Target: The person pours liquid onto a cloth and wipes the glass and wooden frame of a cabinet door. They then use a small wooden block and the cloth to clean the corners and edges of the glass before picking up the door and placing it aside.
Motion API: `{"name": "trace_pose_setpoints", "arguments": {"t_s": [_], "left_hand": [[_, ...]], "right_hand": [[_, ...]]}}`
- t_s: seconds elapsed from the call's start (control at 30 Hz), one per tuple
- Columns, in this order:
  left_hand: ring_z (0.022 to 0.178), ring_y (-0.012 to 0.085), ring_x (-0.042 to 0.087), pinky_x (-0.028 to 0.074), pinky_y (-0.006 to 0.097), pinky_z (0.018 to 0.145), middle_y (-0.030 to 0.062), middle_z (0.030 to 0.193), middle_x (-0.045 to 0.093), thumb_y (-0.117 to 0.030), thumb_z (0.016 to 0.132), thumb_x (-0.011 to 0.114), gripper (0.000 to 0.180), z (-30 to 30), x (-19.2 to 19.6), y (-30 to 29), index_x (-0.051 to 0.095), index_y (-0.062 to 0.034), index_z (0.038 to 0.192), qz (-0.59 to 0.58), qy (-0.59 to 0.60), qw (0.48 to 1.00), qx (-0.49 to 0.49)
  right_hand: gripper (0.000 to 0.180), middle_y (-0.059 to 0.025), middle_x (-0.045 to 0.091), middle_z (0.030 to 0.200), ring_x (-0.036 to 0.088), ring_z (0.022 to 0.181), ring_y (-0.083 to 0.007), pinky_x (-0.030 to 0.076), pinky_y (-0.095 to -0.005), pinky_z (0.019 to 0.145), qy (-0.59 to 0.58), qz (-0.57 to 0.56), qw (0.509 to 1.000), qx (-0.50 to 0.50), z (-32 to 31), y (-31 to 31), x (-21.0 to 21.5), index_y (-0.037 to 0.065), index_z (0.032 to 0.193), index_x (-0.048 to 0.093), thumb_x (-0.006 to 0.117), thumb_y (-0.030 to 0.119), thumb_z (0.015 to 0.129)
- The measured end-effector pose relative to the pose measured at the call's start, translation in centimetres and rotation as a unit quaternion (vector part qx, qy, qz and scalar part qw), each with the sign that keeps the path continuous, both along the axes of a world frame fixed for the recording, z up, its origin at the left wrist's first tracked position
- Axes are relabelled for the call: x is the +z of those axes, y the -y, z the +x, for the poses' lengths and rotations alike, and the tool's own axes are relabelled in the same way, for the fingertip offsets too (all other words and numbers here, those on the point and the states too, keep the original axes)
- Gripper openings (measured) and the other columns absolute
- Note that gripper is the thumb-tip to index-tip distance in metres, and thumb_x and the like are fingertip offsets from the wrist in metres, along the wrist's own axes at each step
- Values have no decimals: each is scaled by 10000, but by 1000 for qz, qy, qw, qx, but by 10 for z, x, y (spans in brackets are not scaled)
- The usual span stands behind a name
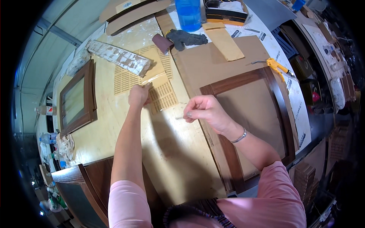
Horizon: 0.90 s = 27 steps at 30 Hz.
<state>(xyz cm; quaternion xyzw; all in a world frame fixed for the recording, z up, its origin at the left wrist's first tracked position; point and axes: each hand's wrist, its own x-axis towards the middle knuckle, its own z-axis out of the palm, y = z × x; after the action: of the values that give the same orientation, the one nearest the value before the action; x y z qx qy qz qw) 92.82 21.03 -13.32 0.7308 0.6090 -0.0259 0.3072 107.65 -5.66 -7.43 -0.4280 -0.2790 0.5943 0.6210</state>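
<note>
My left hand [140,95] is closed, its thumb and fingertips at the edge of a yellow label sheet [164,97] printed with rows of dark text. Part of the sheet looks bare and glossy. Closer to me and to the right, my right hand [209,113] is raised above the table in a pinch. From its fingertips sticks out a small pale strip [179,117], too small to make out well. A long bar [118,57] with flaking white patches lies across the far part of the label sheets.
Framed panels of dark brown wood lie left [91,91] and right [273,87]; another [81,178] is near my left arm. Farther off are a yellow air blow gun [277,66], a dark glove [186,38], maroon sandpaper [162,43], a blue container [188,15] and cardboard [182,68].
</note>
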Motion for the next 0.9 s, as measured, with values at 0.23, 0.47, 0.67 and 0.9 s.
{"name": "trace_pose_setpoints", "arguments": {"t_s": [0.23,0.47,0.67,0.9], "left_hand": [[520,174,662,550,314,598,49,596,675,-526,883,661,531,0,3,-1,685,-49,650,9,-29,999,-21],[583,188,691,555,330,635,61,657,702,-530,856,682,476,9,15,3,717,-56,841,46,-117,991,-54],[683,206,721,565,355,683,66,716,726,-550,832,694,506,15,24,12,719,-56,937,97,-161,980,-73],[671,209,722,568,353,694,87,724,723,-570,777,730,586,10,20,9,687,-42,1025,81,-129,987,-51]], "right_hand": [[36,-73,698,840,662,783,-123,546,-264,733,-9,-2,1000,11,-3,1,-4,4,879,673,652,32,884],[29,-75,698,836,657,771,-119,539,-257,730,-24,0,1000,15,-5,2,-9,0,885,676,651,15,882],[30,-75,699,838,657,770,-120,540,-258,732,-26,3,1000,14,-6,2,-9,1,886,675,654,23,883],[32,-75,699,839,658,771,-123,538,-262,733,-28,2,1000,13,-7,2,-9,2,887,672,658,29,879]]}}
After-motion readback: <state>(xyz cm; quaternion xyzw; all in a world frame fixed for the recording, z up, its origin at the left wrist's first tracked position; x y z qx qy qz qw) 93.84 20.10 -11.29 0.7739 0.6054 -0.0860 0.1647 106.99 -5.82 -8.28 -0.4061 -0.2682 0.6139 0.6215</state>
